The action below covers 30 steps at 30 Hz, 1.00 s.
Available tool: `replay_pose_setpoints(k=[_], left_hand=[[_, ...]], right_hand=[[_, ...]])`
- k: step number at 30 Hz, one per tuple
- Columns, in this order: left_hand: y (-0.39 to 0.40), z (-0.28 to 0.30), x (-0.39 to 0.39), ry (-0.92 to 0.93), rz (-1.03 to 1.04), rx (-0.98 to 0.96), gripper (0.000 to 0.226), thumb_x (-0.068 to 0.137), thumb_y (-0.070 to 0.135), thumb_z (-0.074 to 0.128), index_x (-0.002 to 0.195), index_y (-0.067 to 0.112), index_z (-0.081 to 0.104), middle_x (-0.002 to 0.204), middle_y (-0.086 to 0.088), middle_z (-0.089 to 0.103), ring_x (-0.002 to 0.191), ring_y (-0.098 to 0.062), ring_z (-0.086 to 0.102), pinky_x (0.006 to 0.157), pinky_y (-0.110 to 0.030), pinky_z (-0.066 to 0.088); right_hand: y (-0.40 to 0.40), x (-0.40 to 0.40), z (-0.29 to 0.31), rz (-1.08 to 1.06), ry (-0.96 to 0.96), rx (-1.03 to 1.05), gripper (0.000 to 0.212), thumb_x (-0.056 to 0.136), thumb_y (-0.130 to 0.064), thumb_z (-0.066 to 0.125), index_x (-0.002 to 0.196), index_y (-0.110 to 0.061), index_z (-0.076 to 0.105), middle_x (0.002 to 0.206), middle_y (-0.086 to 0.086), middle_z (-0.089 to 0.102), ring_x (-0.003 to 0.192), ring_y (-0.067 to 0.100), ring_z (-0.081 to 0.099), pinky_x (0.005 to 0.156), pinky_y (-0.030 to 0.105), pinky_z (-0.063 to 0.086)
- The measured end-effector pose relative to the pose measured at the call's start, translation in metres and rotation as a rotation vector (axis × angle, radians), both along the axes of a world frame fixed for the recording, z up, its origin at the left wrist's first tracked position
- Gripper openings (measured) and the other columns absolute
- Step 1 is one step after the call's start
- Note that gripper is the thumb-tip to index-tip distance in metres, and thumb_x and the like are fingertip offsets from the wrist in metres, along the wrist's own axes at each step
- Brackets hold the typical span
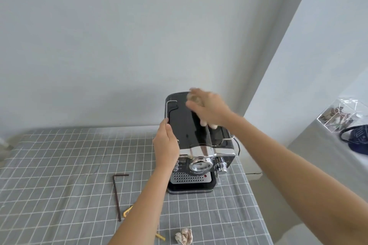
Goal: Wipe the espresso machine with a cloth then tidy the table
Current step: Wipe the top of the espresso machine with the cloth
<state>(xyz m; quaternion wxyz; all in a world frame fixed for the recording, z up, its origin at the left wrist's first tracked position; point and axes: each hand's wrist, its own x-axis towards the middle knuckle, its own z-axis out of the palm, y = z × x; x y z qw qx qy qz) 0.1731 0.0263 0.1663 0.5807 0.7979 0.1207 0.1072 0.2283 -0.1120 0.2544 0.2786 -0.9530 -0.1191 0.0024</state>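
A black and chrome espresso machine [191, 141] stands on the grey checked tablecloth [59, 165], near the table's right edge. My left hand [166, 147] grips its left side by the chrome rail. Over the glossy black top my right hand [207, 110] is blurred, pressing a small pale cloth [192, 97] that peeks out under the fingers at the machine's back.
A brown L-shaped hex key [116, 195] lies on the cloth to the left of the machine. A yellow straw [127, 212] and a crumpled paper ball [184, 236] lie near the front edge. At the right, a clear box [342, 115] and a dark bag [358, 139] sit on another surface.
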Motion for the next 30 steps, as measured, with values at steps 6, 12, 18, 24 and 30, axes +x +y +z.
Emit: replay_pose_setpoints(k=[6, 12, 18, 24, 30], left_hand=[[0.002, 0.001, 0.000, -0.003, 0.006, 0.056, 0.039, 0.104, 0.020, 0.026, 0.136, 0.011, 0.048, 0.081, 0.019, 0.051, 0.072, 0.009, 0.053, 0.067, -0.013, 0.033], [0.003, -0.001, 0.000, -0.020, -0.013, 0.092, 0.043, 0.104, 0.024, 0.024, 0.139, 0.011, 0.046, 0.136, -0.001, 0.055, 0.123, -0.013, 0.051, 0.100, -0.021, 0.033], [0.001, 0.001, 0.001, -0.008, -0.019, 0.017, 0.042, 0.105, 0.022, 0.023, 0.140, 0.014, 0.044, 0.086, 0.013, 0.056, 0.066, 0.009, 0.055, 0.074, -0.018, 0.039], [0.000, -0.005, 0.005, -0.021, 0.025, 0.034, 0.041, 0.104, 0.023, 0.025, 0.138, 0.016, 0.048, 0.086, 0.009, 0.061, 0.064, -0.001, 0.056, 0.073, -0.027, 0.043], [0.000, -0.006, 0.003, -0.041, 0.033, 0.055, 0.041, 0.104, 0.023, 0.024, 0.136, 0.016, 0.049, 0.072, 0.007, 0.057, 0.061, -0.003, 0.055, 0.071, -0.028, 0.046]], right_hand=[[0.017, 0.002, -0.059, 0.159, -0.259, -0.344, 0.036, 0.094, -0.032, 0.039, 0.094, -0.013, 0.069, 0.101, -0.002, 0.070, 0.108, 0.028, 0.053, 0.096, 0.049, 0.042], [0.012, -0.061, -0.047, 0.292, -0.224, -0.255, 0.027, 0.096, -0.024, 0.047, 0.082, -0.011, 0.067, 0.087, -0.004, 0.066, 0.093, 0.017, 0.052, 0.083, 0.024, 0.038], [-0.036, -0.058, 0.012, -0.074, -0.074, 0.154, 0.020, 0.095, -0.029, 0.057, 0.084, -0.019, 0.072, 0.060, -0.015, 0.068, 0.054, 0.002, 0.062, 0.062, 0.021, 0.047], [-0.025, -0.007, -0.049, -0.098, -0.101, -0.388, 0.030, 0.100, -0.023, 0.038, 0.100, -0.008, 0.064, 0.114, 0.007, 0.064, 0.115, 0.031, 0.052, 0.093, 0.038, 0.037], [-0.032, -0.039, -0.050, -0.057, -0.174, -0.471, 0.033, 0.101, -0.022, 0.036, 0.104, -0.015, 0.068, 0.115, 0.000, 0.065, 0.108, 0.026, 0.051, 0.093, 0.038, 0.041]])
